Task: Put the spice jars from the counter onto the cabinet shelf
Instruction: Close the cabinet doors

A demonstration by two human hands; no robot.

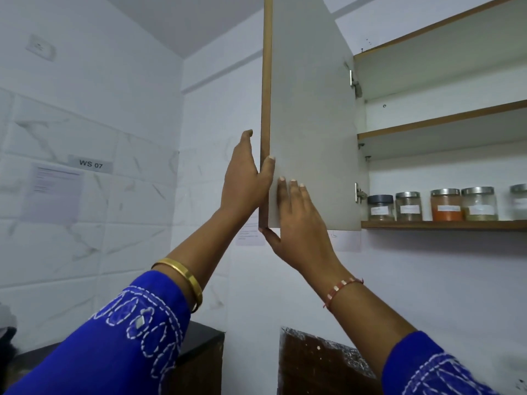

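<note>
The white cabinet door (310,109) stands swung out, its brown edge facing me. My left hand (245,178) grips that edge, palm on the outer face and thumb wrapped onto the inner face. My right hand (296,220) holds the door's lower corner, fingers flat on the inner face and thumb under the bottom edge. Several glass spice jars stand in a row on the bottom cabinet shelf (445,225): a dark-lidded jar (380,208), a steel-lidded jar (408,206), a jar of orange powder (446,205), a jar of greenish spice (480,203) and one cut off at the right edge (519,202).
A middle shelf (445,121) runs above the jars. Tiled walls meet in a corner to the left, with a paper sheet (54,192) and a "WS 07" label (90,163). A dark counter (199,340) and a dark wooden surface (322,360) lie below.
</note>
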